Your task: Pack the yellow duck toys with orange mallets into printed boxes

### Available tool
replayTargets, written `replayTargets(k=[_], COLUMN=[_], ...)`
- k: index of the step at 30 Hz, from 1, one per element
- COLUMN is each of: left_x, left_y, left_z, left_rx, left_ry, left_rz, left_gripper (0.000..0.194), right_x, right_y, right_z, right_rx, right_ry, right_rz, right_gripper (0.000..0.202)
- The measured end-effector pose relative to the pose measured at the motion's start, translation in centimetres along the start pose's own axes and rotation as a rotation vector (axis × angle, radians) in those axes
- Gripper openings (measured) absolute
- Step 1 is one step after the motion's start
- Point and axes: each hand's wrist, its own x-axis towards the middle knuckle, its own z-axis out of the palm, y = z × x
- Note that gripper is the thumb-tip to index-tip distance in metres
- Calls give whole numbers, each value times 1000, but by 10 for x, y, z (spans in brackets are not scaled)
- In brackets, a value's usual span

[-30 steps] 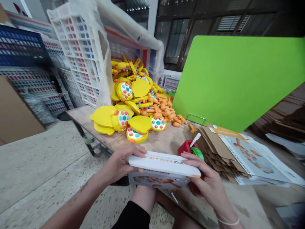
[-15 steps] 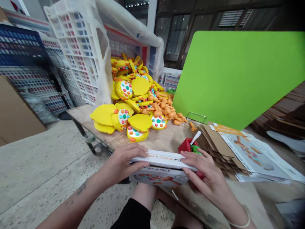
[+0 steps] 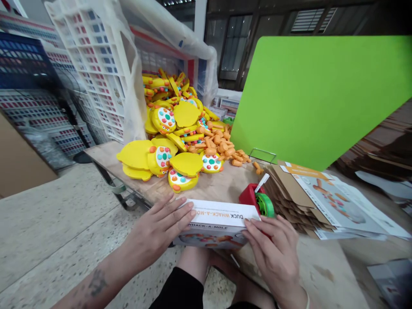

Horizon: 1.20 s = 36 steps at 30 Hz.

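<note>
A printed white box (image 3: 215, 212) marked "DUCK WHACK-A-MOLE" stands at the table's near edge, its top flap lying closed. My left hand (image 3: 157, 223) rests on the box's left end, fingers stretched out over the top and side. At the right end, my right hand (image 3: 273, 244) has its fingers pressed together on the top corner, the thumb hidden beneath them. Just beyond that hand sits a red tape dispenser (image 3: 247, 195) with a green roll (image 3: 264, 205).
Yellow duck toys (image 3: 186, 164) and orange mallets (image 3: 222, 143) are heaped before a tilted white crate (image 3: 93, 56). Flat cartons (image 3: 292, 197) and printed boxes (image 3: 341, 201) lie to the right, below a large green board (image 3: 315, 98).
The box's top flap has come down flat. My left hand has opened out over the left end, and my right hand has moved off the tape dispenser, whose green roll now shows.
</note>
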Motion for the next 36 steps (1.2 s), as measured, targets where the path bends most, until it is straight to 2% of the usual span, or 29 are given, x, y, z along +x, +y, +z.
replayTargets(k=[4,8,10,11,12,14,15,17,21,26,30,36], left_x=[25,50,54,55,56,59,62,68,77,75,74,75], left_y=[13,25,26,27,28,34,38,47,56,54,56,56], left_z=[2,7,10,11,13,17,20,23,27,29,30,29], left_rx=[-31,-67,-55,-43,-29,5,20,33,7,-9,21,36], left_ry=[11,-132,-173,-171,-160,-138,-130,-119,-91,-95,-105,-111], left_rz=[-65,-85,-99,-116,-139,-186,-205,-232,-257,-269,-264,-254], left_gripper=[27,37,45,47,46,44,41,37,31,31,32,35], right_x=[-1,-8,-21,-30,-39,-56,-63,-71,-68,-56,-52,-56], right_y=[-6,5,20,29,40,61,71,85,95,91,86,77], right_z=[3,-12,-25,-31,-36,-41,-41,-38,-27,-21,-19,-25], right_rx=[19,171,188,166,144,148,181,273,357,419,427,360], right_ry=[-10,-106,-86,-56,-31,-31,-58,-140,-256,-304,-272,-138], right_rz=[51,153,338,481,654,979,1096,1207,1219,1183,1157,1114], right_gripper=[35,34,24,20,24,43,51,61,61,58,56,52])
